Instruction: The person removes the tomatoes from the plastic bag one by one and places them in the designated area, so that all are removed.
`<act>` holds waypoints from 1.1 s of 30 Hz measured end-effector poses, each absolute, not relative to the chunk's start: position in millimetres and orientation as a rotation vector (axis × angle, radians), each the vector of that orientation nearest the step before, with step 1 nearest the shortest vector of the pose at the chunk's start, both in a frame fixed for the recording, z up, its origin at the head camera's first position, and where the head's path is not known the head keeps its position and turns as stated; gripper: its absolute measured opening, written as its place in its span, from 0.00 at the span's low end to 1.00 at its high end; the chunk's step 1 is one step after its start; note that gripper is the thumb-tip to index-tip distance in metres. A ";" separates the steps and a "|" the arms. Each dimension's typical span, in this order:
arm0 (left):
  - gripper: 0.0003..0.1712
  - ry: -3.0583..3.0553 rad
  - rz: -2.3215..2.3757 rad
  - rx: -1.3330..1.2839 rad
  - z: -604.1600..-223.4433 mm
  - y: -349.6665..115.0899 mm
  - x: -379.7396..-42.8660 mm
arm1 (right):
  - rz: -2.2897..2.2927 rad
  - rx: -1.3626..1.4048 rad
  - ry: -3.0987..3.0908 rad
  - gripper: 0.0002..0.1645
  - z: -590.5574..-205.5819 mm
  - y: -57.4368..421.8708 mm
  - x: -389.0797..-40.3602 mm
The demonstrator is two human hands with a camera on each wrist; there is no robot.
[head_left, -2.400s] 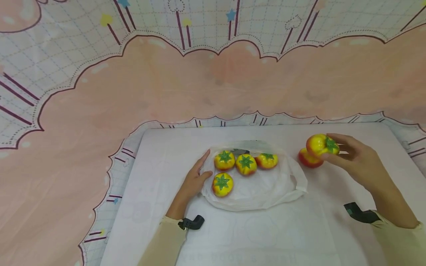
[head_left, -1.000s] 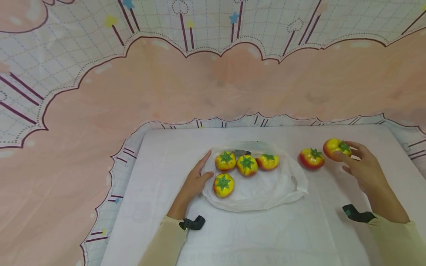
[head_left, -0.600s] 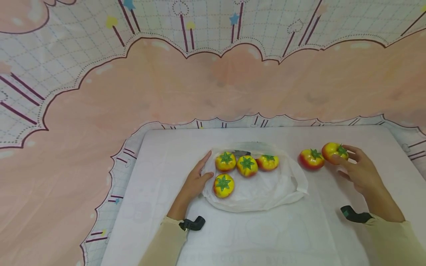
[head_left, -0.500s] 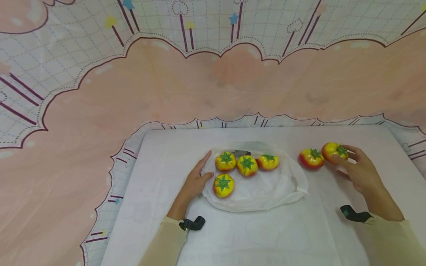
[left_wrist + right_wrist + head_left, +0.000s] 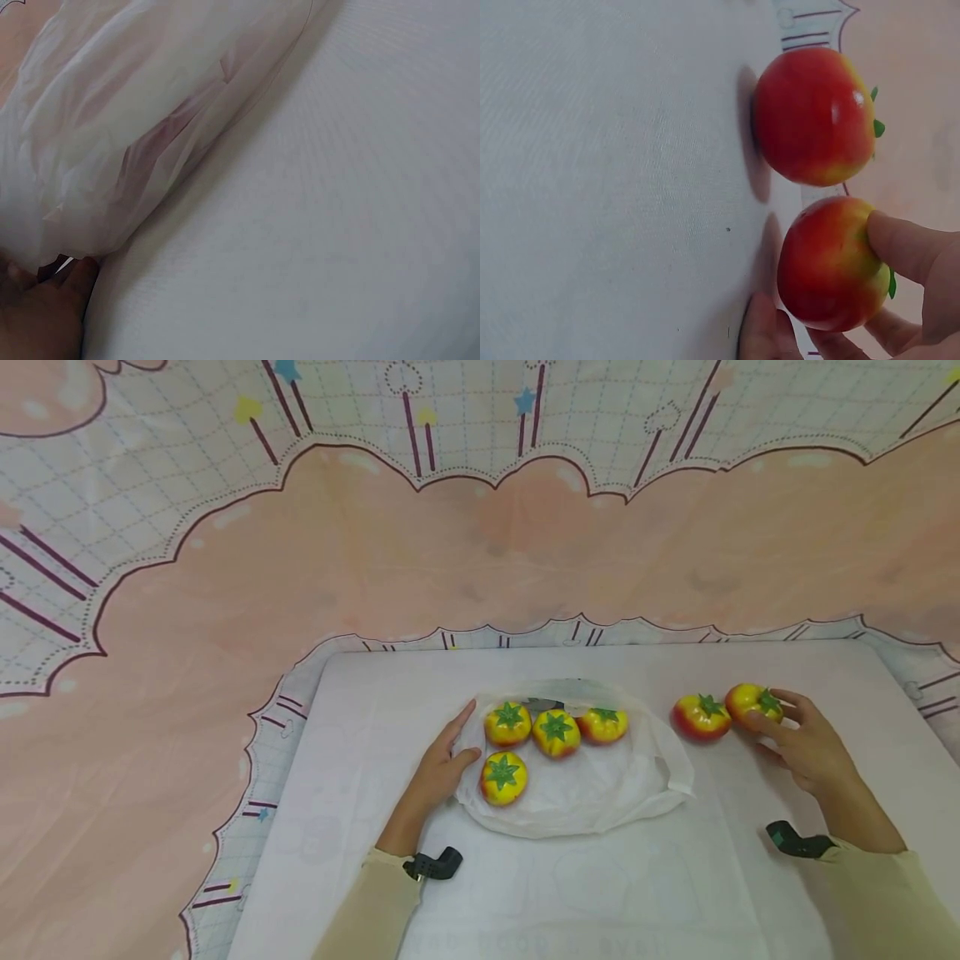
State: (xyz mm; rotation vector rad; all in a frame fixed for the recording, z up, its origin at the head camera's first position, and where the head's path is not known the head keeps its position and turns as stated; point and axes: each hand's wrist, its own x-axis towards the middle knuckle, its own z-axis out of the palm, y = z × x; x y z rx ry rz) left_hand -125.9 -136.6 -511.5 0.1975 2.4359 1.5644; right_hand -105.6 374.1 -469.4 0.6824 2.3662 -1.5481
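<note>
Head view: where is the held fruit point(image 5: 742, 703)?

It is just left of the right hand point(image 5: 813, 747), toward the far right corner of the worktop point(image 5: 615, 897). The fingers pinch it, with the thumb on the near side. Its green leaves point(image 5: 770, 700) tip toward the hand.

Does it have a long side?

No, it looks round. I think what matters most is the other fruit point(image 5: 699, 722), which sits right beside it on the left.

Do those two touch?

No, the right wrist camera shows a thin gap. The held one is very close to the worktop, but I can't tell if it touches.

And the left hand point(image 5: 442, 764)?

It is well apart from them, at the left side of the white bag point(image 5: 585, 793). Its thumb and first finger are spread and touch the bag. So the right hand is the near one.

What else is at the bag?

Four more fruits point(image 5: 557, 735): three in a row along its far side, one nearer us.
</note>
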 end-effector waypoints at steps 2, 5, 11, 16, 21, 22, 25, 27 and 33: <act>0.42 2.438 1.562 0.200 -511.6 -136.6 -125.7 | -1.531 0.681 2.375 0.57 -470.3 374.3 -105.4; 0.42 2.442 1.556 0.201 -511.2 -136.6 -125.5 | -1.490 0.680 2.390 0.59 -471.8 374.5 -105.1; 0.41 2.445 1.557 0.205 -509.5 -136.2 -125.3 | -1.412 0.693 2.418 0.61 -474.5 374.5 -105.1; 0.42 2.434 1.570 0.216 -508.5 -136.3 -124.8 | -1.386 0.674 2.427 0.62 -474.8 375.0 -103.8; 0.41 2.434 1.560 0.194 -508.6 -136.2 -125.3 | -1.374 0.637 2.444 0.62 -474.6 374.4 -103.1; 0.41 2.435 1.560 0.190 -508.8 -136.2 -125.4 | -1.380 0.632 2.446 0.62 -474.5 374.0 -102.9; 0.41 2.438 1.556 0.188 -509.7 -136.6 -125.8 | -1.393 0.611 2.448 0.62 -474.8 374.2 -102.4; 0.41 2.438 1.557 0.190 -510.3 -136.8 -126.0 | -1.413 0.596 2.446 0.62 -475.0 374.3 -102.1; 0.42 2.427 1.566 0.190 -510.7 -136.7 -125.7 | -1.477 0.585 2.425 0.60 -475.5 374.3 -101.8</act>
